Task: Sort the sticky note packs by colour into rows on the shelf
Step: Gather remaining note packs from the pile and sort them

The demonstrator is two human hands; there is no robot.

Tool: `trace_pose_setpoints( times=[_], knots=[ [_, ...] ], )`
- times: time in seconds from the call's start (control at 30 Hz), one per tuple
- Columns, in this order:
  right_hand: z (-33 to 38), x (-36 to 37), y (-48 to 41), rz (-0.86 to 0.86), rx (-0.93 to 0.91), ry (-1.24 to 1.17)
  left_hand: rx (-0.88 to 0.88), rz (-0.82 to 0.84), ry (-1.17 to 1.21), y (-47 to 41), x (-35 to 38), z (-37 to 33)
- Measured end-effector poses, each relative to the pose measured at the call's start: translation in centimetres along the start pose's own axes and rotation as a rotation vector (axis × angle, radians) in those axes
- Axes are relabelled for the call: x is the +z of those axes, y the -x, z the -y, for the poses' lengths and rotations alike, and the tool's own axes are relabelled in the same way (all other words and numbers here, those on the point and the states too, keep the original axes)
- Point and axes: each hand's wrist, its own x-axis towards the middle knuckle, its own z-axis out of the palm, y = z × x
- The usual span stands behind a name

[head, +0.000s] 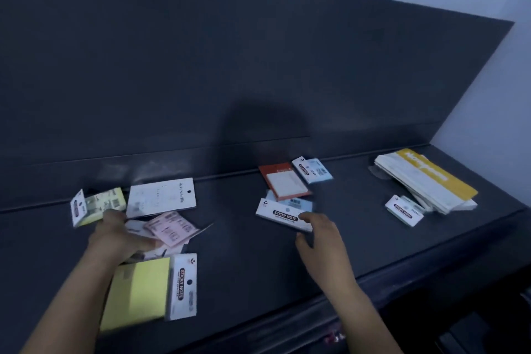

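1. Sorting looks barely begun. The packs lie on the shelf (244, 261) in loose, mixed clusters, with no clean colour rows.
2. Left cluster: a small yellow pack (97, 205), a white pack (161, 200), pink packs (172, 228) and a big yellow pack (138, 296) at the front, crowded together.
3. Middle cluster: a red pack (284, 182) overlaps the front blue pack (284, 214), and a rear blue pack (314, 172) sits just beside it.
4. Far right: one small pack (403, 210) of unclear colour lies against a paper stack (425, 181).
5. The left hand (120, 234) rests on the pink packs with its fingers bent. Blur hides whether it grips any.
6. The right hand (319, 234) is loosely spread, one fingertip touching the front blue pack, and it holds nothing.
7. Nearly everything seems left to do: separating yellows, pinks and blues, then lining up each colour.
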Motion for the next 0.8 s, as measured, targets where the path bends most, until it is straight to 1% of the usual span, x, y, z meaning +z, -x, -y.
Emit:
trace_pose_setpoints(
  times=[0.07,0.17,0.3,0.37,0.43,0.5,0.6,0.67,0.8],
  knots=[
    [-0.2,0.5,-1.1,-0.001,-0.007,0.010,-0.031,0.008,0.080,-0.1,-0.2,0.0],
    [-0.3,1.9,-2.5,-0.017,0.006,0.077,-0.041,0.020,0.062,-0.5,-0.2,0.1],
    [-0.5,3.4,-3.1,0.109,0.122,0.324,-0.028,0.033,0.079,-0.6,-0.1,0.0],
    [-0.6,3.7,-3.3,0.055,0.129,0.353,-0.003,0.034,0.086,-0.8,-0.2,0.3],
    [-0.5,4.1,-3.3,-0.028,0.103,0.283,0.005,0.036,0.095,-0.9,-0.5,0.8],
    [-0.5,4.8,-3.2,-0.070,0.060,0.251,0.017,0.007,0.080,-0.8,-0.6,1.3],
    [0.2,5.3,-3.2,-0.041,0.006,0.194,0.041,-0.109,-0.007,-0.1,-0.9,1.6],
    [0.7,4.9,-3.6,-0.025,-0.046,0.083,0.073,-0.149,0.038,0.4,-0.9,1.3],
    [2.0,3.2,-4.3,0.008,-0.073,-0.091,0.125,-0.270,0.069,-0.1,-0.9,1.7]
  ],
)
